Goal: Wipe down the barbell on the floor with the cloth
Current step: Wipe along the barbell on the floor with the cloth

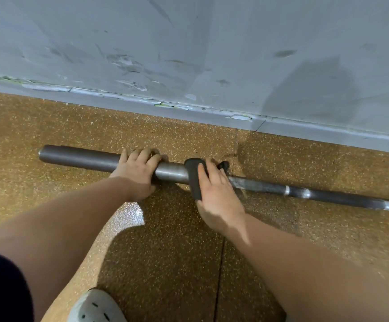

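A grey steel barbell (pixel 79 157) lies on the speckled brown floor, its thick sleeve end at the left and its thinner shaft running off to the right. My left hand (pixel 137 171) grips the sleeve from above, fingers curled over the far side. Just to the right, my right hand (pixel 214 191) holds a dark grey cloth (pixel 194 180) wrapped over the bar where sleeve meets shaft. A bit of cloth pokes out beyond my fingers.
A scuffed grey wall (pixel 188 54) with a chipped baseboard runs close behind the bar. My white perforated shoe (pixel 95 306) shows at the bottom, beside a floor seam (pixel 220 275). Open floor lies between me and the bar.
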